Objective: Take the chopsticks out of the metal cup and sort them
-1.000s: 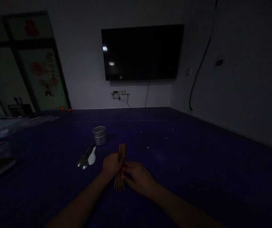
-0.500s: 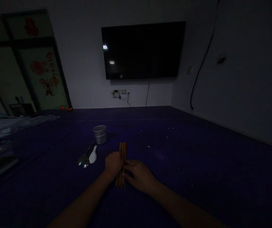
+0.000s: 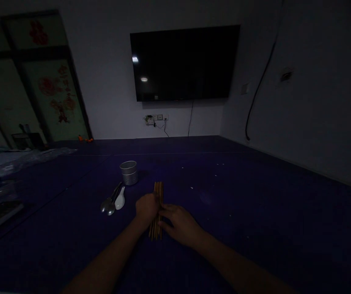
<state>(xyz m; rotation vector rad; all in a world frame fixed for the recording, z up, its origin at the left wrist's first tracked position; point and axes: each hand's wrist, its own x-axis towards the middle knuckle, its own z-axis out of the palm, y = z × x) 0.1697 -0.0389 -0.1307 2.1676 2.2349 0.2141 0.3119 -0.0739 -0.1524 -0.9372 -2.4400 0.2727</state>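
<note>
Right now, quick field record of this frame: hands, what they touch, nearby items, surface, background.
left hand: on the chopsticks bundle, left side; grip unclear
right hand: fingers on the bundle's right side; grip unclear
chopsticks bundle: wooden, lying flat, pointing away
spoons: metal and white, left of the bundle
metal cup: upright, beyond the spoons
surface: dark blue
background: wall-mounted TV, off
lighting: dim

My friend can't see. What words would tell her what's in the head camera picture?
Two hands, left hand and right hand, rest on a bundle of chopsticks lying on a dark blue table. To the left lie spoons and a metal cup; a dark TV hangs on the wall.
</note>
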